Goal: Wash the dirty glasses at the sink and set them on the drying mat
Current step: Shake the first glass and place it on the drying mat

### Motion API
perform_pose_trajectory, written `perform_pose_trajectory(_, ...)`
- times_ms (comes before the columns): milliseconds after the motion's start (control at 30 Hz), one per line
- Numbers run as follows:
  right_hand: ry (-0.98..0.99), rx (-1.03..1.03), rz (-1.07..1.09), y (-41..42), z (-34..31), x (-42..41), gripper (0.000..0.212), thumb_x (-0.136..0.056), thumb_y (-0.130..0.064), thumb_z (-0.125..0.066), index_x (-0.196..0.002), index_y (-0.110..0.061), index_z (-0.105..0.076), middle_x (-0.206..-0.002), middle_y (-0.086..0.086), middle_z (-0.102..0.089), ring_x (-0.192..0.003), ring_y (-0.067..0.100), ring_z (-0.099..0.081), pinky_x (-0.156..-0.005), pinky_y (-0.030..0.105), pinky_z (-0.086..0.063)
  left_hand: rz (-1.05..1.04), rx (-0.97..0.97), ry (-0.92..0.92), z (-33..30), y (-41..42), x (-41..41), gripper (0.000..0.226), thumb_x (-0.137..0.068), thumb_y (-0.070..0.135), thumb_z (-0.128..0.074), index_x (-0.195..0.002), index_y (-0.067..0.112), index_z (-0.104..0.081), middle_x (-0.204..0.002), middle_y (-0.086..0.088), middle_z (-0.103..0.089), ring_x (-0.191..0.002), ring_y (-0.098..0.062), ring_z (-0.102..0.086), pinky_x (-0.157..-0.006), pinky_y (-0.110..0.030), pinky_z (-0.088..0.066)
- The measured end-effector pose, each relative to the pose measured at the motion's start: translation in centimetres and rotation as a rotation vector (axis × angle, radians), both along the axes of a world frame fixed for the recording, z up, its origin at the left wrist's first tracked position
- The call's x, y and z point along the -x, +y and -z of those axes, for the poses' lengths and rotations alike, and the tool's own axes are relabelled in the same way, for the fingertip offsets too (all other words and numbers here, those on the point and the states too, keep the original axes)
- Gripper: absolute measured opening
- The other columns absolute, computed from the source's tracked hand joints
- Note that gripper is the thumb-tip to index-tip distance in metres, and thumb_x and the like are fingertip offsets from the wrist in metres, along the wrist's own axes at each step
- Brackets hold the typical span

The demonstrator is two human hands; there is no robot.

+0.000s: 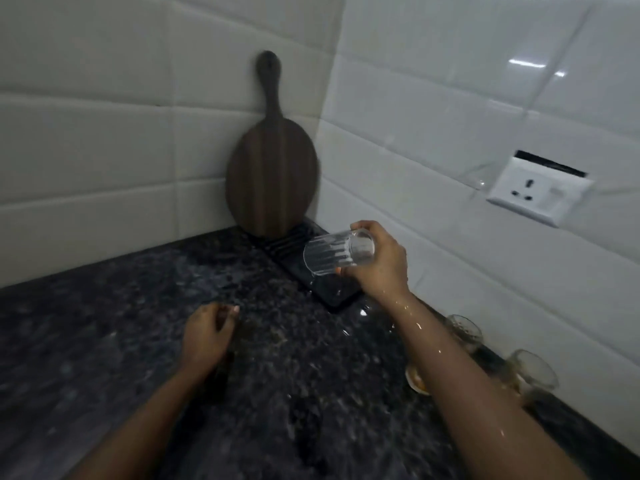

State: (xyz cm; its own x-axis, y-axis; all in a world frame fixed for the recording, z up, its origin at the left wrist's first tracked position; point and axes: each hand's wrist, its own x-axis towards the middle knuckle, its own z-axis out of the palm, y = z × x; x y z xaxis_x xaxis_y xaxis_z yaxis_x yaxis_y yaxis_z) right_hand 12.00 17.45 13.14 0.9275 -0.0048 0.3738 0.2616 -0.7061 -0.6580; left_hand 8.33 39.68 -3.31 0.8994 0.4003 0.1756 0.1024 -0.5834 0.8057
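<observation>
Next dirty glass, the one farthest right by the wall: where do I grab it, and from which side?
Probably grip the dirty glass around its side wall, coming from the counter side. It stands upright close to the tiled wall, leaving no room behind it, and its open rim faces up. The right hand must first set down the clean glass.

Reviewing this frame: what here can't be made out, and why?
Head view only:
- Sink: outside the frame.
- Third dirty glass: mostly hidden behind the right forearm.
- Left hand: motion blur; whether its curled fingers hold anything is unclear.
- Drying mat: far end hidden behind the wooden board.
- Clean glass base: covered by the right hand grip.
</observation>
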Motion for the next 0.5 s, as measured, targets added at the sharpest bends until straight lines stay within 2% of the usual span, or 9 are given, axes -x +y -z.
perform_pose_trajectory(133,0.033,0.099,0.010,4.0,1.5,-6.0,0.068,-0.057,-0.004,-0.082,-0.118,-0.015,-0.056,-0.117,0.010,-0.060,-0.104,0.028,-0.057,-0.085,0.035,-0.049,-0.005,-0.139,-0.019,1.5,1.6,-2.7,0.020,-0.090,0.018,-0.058,-0.088,-0.001,-0.063,-0.090,-0.022,-0.063,-0.091,-0.037,-0.059,-0.084,-0.042,-0.044)
perform_pose_trajectory(267,0.123,0.262,0.046,5.9,2.9,-10.9,0.068,-0.062,-0.005,-0.080,-0.124,-0.015,-0.053,-0.123,0.014,-0.055,-0.110,0.033,-0.055,-0.089,0.037,-0.047,0.034,-0.227,0.011,3.6,2.0,-3.8,0.026,-0.091,0.019,-0.056,-0.103,-0.003,-0.062,-0.115,-0.024,-0.061,-0.118,-0.039,-0.051,-0.109,-0.054,-0.028)
perform_pose_trajectory(367,0.236,0.395,0.057,6.1,3.4,-13.5,0.076,-0.060,-0.011,-0.085,-0.128,-0.015,-0.051,-0.126,0.014,-0.054,-0.114,0.032,-0.054,-0.090,0.037,-0.047,0.051,-0.226,0.005,4.0,2.1,-4.0,0.026,-0.091,0.019,-0.055,-0.104,-0.003,-0.062,-0.116,-0.023,-0.060,-0.122,-0.040,-0.049,-0.111,-0.058,-0.025)
perform_pose_trajectory(500,0.341,0.494,0.028,5.9,4.1,-15.7,0.073,-0.062,-0.016,-0.085,-0.127,-0.014,-0.052,-0.126,0.011,-0.059,-0.116,0.029,-0.055,-0.091,0.032,-0.047,0.074,-0.256,0.023,3.9,2.0,-3.8,0.030,-0.093,0.024,-0.051,-0.109,0.001,-0.060,-0.117,-0.020,-0.061,-0.123,-0.036,-0.048,-0.115,-0.050,-0.022)
